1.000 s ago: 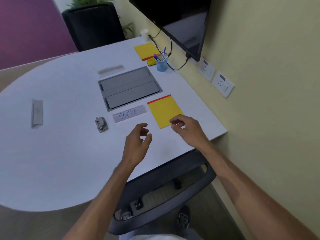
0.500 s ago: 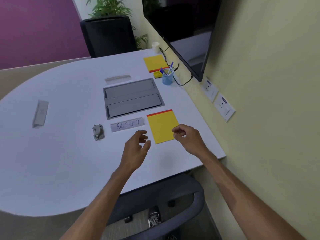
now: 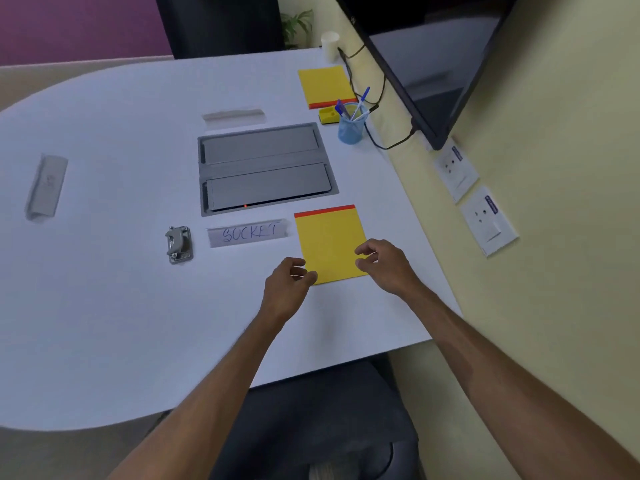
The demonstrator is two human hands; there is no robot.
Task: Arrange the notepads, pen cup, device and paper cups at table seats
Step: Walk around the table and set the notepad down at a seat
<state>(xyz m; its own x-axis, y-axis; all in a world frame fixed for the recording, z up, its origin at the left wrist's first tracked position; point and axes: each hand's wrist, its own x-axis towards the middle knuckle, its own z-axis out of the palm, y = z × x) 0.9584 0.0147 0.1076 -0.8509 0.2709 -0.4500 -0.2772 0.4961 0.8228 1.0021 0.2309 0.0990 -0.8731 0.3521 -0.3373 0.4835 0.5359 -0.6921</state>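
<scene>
The notepad (image 3: pixel 329 242) lies flat on the table (image 3: pixel 104 306), just right of the SOCKET label (image 3: pixel 247 233), red strip away from you. Both your forearms reach forward over the table edge. Your left hand (image 3: pixel 289 282) is half curled, thumb tip at the pad's near-left corner. Your right hand (image 3: pixel 384 265) is loosely curled at the pad's near-right edge, fingers touching it; neither hand clearly grips it.
</scene>
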